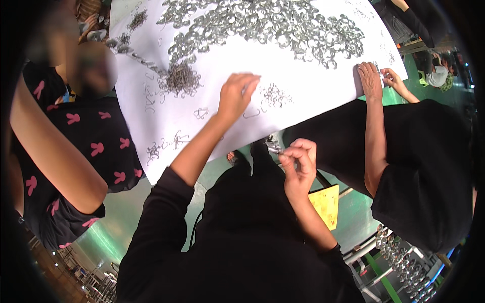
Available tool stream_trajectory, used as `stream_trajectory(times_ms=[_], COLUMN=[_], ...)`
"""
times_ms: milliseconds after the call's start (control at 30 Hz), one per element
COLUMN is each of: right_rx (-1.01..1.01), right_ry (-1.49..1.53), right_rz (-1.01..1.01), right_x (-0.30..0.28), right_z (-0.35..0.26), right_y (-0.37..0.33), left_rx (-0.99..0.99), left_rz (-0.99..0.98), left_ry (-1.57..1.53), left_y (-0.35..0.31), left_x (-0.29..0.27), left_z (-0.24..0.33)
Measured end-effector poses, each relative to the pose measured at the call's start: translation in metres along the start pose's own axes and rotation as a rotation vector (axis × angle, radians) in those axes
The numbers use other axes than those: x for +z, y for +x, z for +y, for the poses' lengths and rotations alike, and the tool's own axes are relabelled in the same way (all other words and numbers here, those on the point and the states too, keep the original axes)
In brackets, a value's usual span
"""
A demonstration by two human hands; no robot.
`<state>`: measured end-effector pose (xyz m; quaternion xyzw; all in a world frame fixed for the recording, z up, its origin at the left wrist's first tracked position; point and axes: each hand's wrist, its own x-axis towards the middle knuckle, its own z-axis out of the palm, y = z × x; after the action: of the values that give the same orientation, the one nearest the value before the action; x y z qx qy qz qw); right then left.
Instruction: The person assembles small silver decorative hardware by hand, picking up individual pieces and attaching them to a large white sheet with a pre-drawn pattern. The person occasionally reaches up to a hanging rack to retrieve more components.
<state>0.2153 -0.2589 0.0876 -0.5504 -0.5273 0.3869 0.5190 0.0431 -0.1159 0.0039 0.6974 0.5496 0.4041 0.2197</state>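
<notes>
My right hand (300,171) is in front of the table's near edge, its thumb and fingertips pinched on a small shiny metal piece (274,146) whose exact kind is unclear. Over the white tabletop (222,60), my left hand (236,97) has its fingers drawn together. Whether anything sits between them is too small to make out. Just right of its fingertips lies a small heap of thin wire hooks (276,95). A bent wire piece (252,113) rests below that heap. To the left is a denser pile of wire hooks (180,80).
A broad spread of shiny round metal parts (268,25) covers the far tabletop. Loose wire pieces (154,150) lie near the left corner. One co-worker's arm (55,146) is at left; another's hand (370,81) rests at the right edge. A yellow panel (326,206) stands below right.
</notes>
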Motion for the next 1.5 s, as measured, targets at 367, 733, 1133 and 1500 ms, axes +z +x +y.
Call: stream_trajectory(times_ms=[367, 733, 1133, 1500], right_rx=[0.021, 0.004, -0.059, -0.058], right_ry=[-0.042, -0.021, -0.097, -0.212], right_rz=[-0.037, -0.066, -0.126, -0.291], right_x=[-0.016, 0.006, 0.044, 0.054], right_z=[0.013, 0.010, 0.012, 0.023], right_y=[0.011, -0.009, -0.044, -0.061], left_rx=[-0.001, -0.722, -0.506, -0.309], left_rz=[-0.013, -0.374, -0.613, -0.466], left_ry=[0.524, -0.926, -0.368, -0.194], left_y=[0.122, -0.008, -0.092, -0.133], left_x=[0.067, -0.033, -0.109, -0.121], left_z=[-0.059, 0.044, 0.089, 0.089])
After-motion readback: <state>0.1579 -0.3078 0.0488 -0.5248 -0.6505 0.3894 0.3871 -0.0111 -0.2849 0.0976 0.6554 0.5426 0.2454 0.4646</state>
